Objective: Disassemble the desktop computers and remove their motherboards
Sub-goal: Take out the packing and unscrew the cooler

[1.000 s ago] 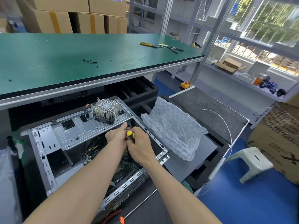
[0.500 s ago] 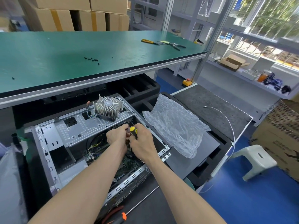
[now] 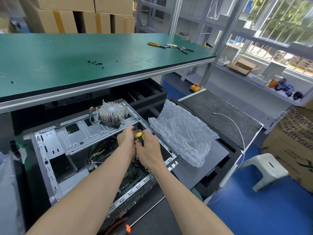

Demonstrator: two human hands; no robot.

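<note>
Yellow-capped screwdriver point(image 3: 140, 136) gripped by right hand point(image 3: 149, 152), finned round heatsink point(image 3: 111, 113)

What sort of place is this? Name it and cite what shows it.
Probably an electronics teardown workshop or warehouse: a green-matted workbench with pliers and loose screws, an opened desktop computer case, and stacked cardboard boxes behind.

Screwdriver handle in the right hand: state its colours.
Yellow with black, seen in the head view: the screwdriver handle sticks up from the right hand.

Electronics workshop: green workbench point(image 3: 67, 53), stacked cartons point(image 3: 67, 16)
</note>
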